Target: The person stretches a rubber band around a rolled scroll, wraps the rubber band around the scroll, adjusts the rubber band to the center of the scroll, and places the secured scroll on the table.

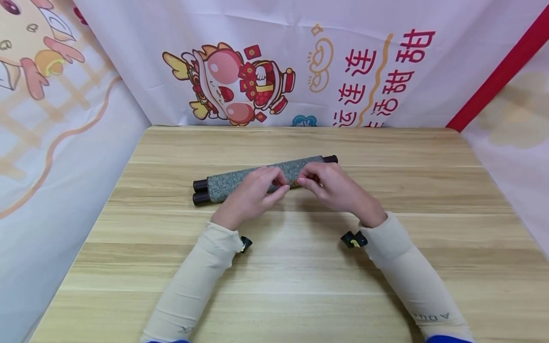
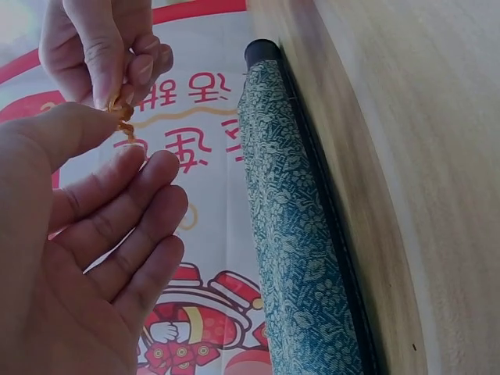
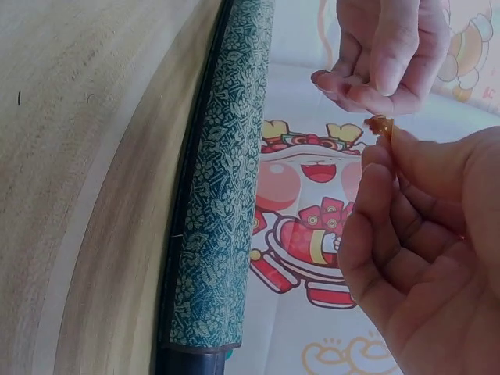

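A rolled scroll (image 1: 231, 181) in green patterned cloth lies slantwise on the table, with dark rod ends (image 1: 200, 198) showing at the left. Over its middle, my right hand (image 1: 336, 188) pinches a small twisted orange-brown cord (image 3: 380, 125) between thumb and forefinger. My left hand (image 2: 117, 226) faces it from the other side, its fingers loosely extended and its thumb close to the cord. Whether the left thumb touches the cord is hard to tell. In the right wrist view the left fingertips (image 3: 367, 92) are just above the cord. Both hands partly hide the scroll in the head view.
The wooden table (image 1: 300, 286) extends around the scroll on all sides. A white printed cloth (image 1: 266, 28) hangs behind the table's far edge, and another printed cloth (image 1: 51, 166) hangs at the left. Small black wrist devices (image 1: 354, 239) sit at both cuffs.
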Tool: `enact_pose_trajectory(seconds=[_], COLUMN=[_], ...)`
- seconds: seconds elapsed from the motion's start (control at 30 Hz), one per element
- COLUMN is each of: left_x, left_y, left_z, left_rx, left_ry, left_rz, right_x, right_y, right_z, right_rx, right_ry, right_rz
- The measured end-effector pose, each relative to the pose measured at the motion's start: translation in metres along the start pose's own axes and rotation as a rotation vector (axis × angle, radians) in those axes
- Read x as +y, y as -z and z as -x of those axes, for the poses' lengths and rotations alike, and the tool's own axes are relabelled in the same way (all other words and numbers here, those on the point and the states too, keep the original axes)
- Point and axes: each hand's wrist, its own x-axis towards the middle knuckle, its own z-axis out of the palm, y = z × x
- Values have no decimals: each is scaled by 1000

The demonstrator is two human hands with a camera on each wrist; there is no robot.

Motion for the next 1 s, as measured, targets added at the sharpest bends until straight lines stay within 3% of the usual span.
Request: enact_pose_trajectory(seconds=[0.2, 0.43, 0.8, 1.0], left_x=[3, 6, 3, 2], left_y=[-3, -10, -4, 0], left_z=[-1, -3, -2, -1], left_rx=[2, 19, 61, 82], left_ry=[-10, -50, -61, -12], left_rz=[6, -20, 19, 51], right_x=[-2, -6, -7, -8], right_y=[-2, -6, -6, -4], right_z=[-1, 0, -1, 0], right_rx=[-15, -29, -52, -44], right_ry=[-21, 26, 41, 19], right_rz=[-14, -14, 21, 5])
